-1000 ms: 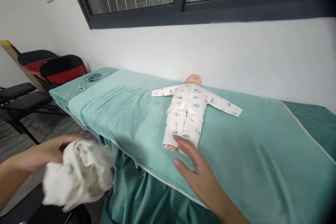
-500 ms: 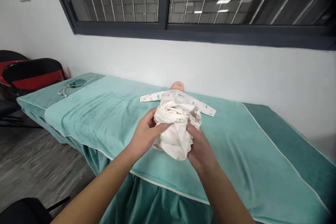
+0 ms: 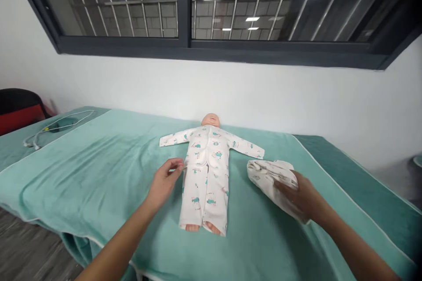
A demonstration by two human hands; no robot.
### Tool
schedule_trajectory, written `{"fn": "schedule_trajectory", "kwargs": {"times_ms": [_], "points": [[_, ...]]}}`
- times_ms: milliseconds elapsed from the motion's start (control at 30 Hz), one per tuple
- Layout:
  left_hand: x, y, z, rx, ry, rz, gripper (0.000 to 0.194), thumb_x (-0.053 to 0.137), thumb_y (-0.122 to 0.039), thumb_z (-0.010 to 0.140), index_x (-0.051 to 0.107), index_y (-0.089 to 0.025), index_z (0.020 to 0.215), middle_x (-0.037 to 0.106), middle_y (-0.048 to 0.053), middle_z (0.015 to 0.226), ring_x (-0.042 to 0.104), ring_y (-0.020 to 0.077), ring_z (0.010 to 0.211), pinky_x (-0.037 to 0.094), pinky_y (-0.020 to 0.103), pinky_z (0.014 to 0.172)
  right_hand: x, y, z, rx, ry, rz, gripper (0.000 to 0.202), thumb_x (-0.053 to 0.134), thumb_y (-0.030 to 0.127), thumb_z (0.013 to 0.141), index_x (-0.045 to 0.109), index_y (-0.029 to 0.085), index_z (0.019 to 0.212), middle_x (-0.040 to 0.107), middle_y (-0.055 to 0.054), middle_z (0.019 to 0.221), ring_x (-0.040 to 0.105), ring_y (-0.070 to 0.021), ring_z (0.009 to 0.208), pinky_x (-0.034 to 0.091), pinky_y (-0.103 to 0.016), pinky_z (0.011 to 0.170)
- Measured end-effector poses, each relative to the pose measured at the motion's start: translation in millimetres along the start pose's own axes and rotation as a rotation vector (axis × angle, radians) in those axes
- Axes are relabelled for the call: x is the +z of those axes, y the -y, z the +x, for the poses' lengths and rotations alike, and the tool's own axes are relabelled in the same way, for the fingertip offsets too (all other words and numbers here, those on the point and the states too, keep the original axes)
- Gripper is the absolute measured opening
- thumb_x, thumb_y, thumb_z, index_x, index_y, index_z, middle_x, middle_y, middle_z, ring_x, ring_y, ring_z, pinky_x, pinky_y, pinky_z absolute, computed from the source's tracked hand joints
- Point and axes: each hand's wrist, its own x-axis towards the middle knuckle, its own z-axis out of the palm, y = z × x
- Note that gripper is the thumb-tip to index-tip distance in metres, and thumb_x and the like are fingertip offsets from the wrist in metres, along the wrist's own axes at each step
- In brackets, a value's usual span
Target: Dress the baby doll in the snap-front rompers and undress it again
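Observation:
A baby doll point(image 3: 211, 120) lies on its back on the bed, arms spread. It wears a white printed baby top point(image 3: 209, 142) and matching trousers point(image 3: 194, 193), with its feet showing below the cuffs. My left hand point(image 3: 165, 180) is beside the doll's hip, thumb and fingertips pinched at the lower side edge of the top. To the right of the doll, my right hand point(image 3: 298, 193) grips a bundled white printed cloth point(image 3: 268, 175), held just over the bed. Part of the bundle is hidden by my fingers.
A light green sheet point(image 3: 99, 153) covers the bed over a darker green cover point(image 3: 346, 162). At the far left lie a white cable point(image 3: 74, 116) and a red and black chair point(image 3: 21, 109). A white wall and a barred window point(image 3: 184, 48) rise behind.
The cloth bundle, held in both hands before, has moved right in my right hand alone. My left hand has let go of it and is now at the doll's top. The doll's trousers are now visible.

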Motion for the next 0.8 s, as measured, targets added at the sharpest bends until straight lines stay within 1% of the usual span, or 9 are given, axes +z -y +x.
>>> {"fn": "schedule_trajectory", "kwargs": {"times_ms": [100,200,267,333,400,500,567,667,800], "points": [[20.5,-6.4,39.5,0.108,-0.003,0.041,0.031,0.060,-0.045,0.087,0.070,-0.021,0.104,0.071,0.008,0.115,0.063,0.0239,0.109,0.048,0.038,0.095,-13.9,16.3,-3.6,0.019,0.014,-0.153,0.076,0.067,0.067,0.070,0.060,0.020,0.130,0.051,-0.020,0.147,0.053,-0.0464,0.127,0.048,-0.064,0.097],[47.4,-15.7,88.4,0.236,-0.002,0.052,0.025,0.056,-0.036,0.090,0.070,-0.022,0.104,0.069,0.007,0.119,0.061,0.0230,0.115,0.046,0.038,0.099,-9.3,73.0,-1.8,-0.160,-0.096,-0.068,0.065,0.062,0.062,0.080,0.057,0.026,0.134,0.048,-0.013,0.150,0.046,-0.0399,0.136,0.036,-0.062,0.112],[66.6,-20.5,122.3,0.277,0.010,0.064,0.024,0.054,-0.032,0.090,0.070,-0.023,0.106,0.069,0.007,0.120,0.060,0.0231,0.116,0.045,0.040,0.102,19.0,116.7,12.9,-0.230,0.006,0.128,0.053,0.061,0.055,0.085,0.057,0.032,0.132,0.049,-0.007,0.149,0.048,-0.0343,0.135,0.042,-0.054,0.109],[84.0,-22.8,152.6,0.271,0.034,0.084,0.026,0.054,-0.029,0.089,0.070,-0.022,0.108,0.069,0.008,0.121,0.061,0.0243,0.115,0.045,0.042,0.103,62.5,152.2,40.1,-0.263,0.126,0.311,0.044,0.058,0.048,0.090,0.056,0.036,0.132,0.051,-0.003,0.148,0.049,-0.0281,0.134,0.044,-0.048,0.108],[97.5,-21.8,175.3,0.268,0.074,0.115,0.029,0.055,-0.026,0.088,0.071,-0.020,0.111,0.069,0.010,0.122,0.062,0.0255,0.115,0.045,0.044,0.105,108.7,173.0,73.2,-0.220,0.105,0.447,0.040,0.054,0.042,0.092,0.057,0.033,0.131,0.055,-0.003,0.143,0.051,-0.0244,0.132,0.041,-0.046,0.112],[108.3,-14.7,191.1,0.342,0.166,0.192,0.032,0.049,-0.022,0.090,0.072,-0.022,0.112,0.069,0.008,0.125,0.060,0.0255,0.119,0.044,0.045,0.108,158.9,175.4,112.2,-0.153,0.077,0.499,0.041,0.054,0.035,0.089,0.058,0.026,0.129,0.059,-0.007,0.138,0.050,-0.0255,0.132,0.037,-0.048,0.114],[110.5,-8.9,191.3,0.397,0.188,0.249,0.034,0.046,-0.023,0.093,0.072,-0.024,0.114,0.069,0.006,0.126,0.058,0.0253,0.123,0.042,0.045,0.110,173.5,164.4,123.1,-0.131,0.139,0.518,0.040,0.055,0.038,0.089,0.060,0.025,0.126,0.061,-0.008,0.135,0.051,-0.0265,0.131,0.036,-0.048,0.114],[110.4,-3.5,186.2,0.389,0.164,0.285,0.034,0.045,-0.026,0.095,0.071,-0.024,0.117,0.068,0.007,0.128,0.056,0.0252,0.125,0.041,0.045,0.111,175.8,147.6,122.8,-0.066,0.243,0.590,0.042,0.056,0.045,0.090,0.061,0.027,0.127,0.060,-0.005,0.138,0.052,-0.0259,0.130,0.037,-0.048,0.113],[108.8,-2.1,184.2,0.303,0.135,0.245,0.032,0.047,-0.027,0.095,0.070,-0.024,0.117,0.066,0.006,0.129,0.055,0.0237,0.126,0.041,0.043,0.111,172.5,145.2,117.5,-0.038,0.211,0.620,0.037,0.057,0.042,0.090,0.063,0.027,0.122,0.063,-0.003,0.135,0.053,-0.0252,0.128,0.038,-0.046,0.112]]}}
